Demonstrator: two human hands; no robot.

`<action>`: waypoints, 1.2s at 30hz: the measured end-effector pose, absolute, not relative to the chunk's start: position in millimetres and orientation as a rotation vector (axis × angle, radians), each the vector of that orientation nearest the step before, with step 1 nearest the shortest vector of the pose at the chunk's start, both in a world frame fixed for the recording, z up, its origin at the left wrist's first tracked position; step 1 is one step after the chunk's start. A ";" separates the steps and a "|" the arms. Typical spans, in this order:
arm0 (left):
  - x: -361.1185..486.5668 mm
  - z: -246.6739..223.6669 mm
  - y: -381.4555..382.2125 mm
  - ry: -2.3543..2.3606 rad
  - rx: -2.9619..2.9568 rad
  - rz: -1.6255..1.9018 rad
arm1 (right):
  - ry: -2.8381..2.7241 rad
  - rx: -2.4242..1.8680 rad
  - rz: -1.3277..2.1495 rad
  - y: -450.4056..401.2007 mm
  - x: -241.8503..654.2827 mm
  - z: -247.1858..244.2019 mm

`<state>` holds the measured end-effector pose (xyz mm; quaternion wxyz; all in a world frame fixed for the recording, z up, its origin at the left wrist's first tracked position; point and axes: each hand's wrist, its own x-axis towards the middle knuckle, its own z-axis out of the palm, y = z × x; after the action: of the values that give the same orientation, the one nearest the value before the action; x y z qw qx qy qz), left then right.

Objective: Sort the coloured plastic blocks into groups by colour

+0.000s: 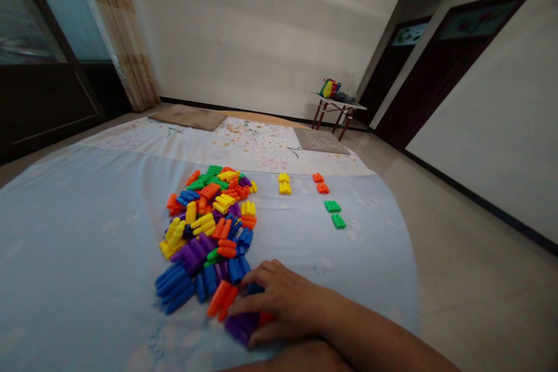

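My right hand reaches in from the right, palm down, over the near end of a heap of plastic building pieces. Its fingers are apart, touching a purple piece and lying close to an orange piece. Blue and red-orange bits show between the fingers, partly covered. Beneath that forearm, at the bottom edge, only part of my left hand shows; its fingers are hidden. The heap mixes ribbed, tube-like pieces: a purple one, a blue one and a yellow one, among several others.
Right of the heap, yellow pieces, orange pieces and green pieces lie in pairs on the light blue sheet. Flat mats, a brown one and a grey one, lie beyond. A small table stands by the wall.
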<state>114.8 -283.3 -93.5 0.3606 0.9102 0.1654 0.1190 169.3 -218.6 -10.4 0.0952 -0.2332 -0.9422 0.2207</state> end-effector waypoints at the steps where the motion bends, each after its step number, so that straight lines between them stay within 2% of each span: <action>1: 119.0 -98.0 -280.9 0.420 2.377 0.294 | -2.795 -0.708 0.609 -214.7 169.4 -13.0; 8: 128.9 -111.5 -272.3 0.294 2.704 0.249 | -2.572 -1.058 0.409 -169.4 193.7 -28.8; 14: 125.0 -101.5 -269.5 0.209 2.771 0.205 | -2.205 -1.259 0.433 -166.6 216.1 -18.8; 21: 117.7 -95.3 -264.8 0.682 2.647 0.538 | -2.292 -1.571 0.544 -183.4 221.4 -13.0; 25: 113.0 -103.5 -263.5 0.650 2.636 0.657 | -2.344 -1.559 0.563 -175.4 233.4 -8.0; 31: 114.4 -117.7 -258.2 0.687 2.654 0.544 | -2.348 -1.444 0.611 -154.5 261.1 2.9; 36: 90.4 -71.6 -247.0 0.614 2.799 0.323 | -2.150 -1.748 0.562 -153.3 252.9 -0.9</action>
<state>90.4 -247.0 -71.6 0.1285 0.9626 0.2111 0.1112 252.9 -153.3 -0.9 0.1566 -0.6106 -0.7510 0.1963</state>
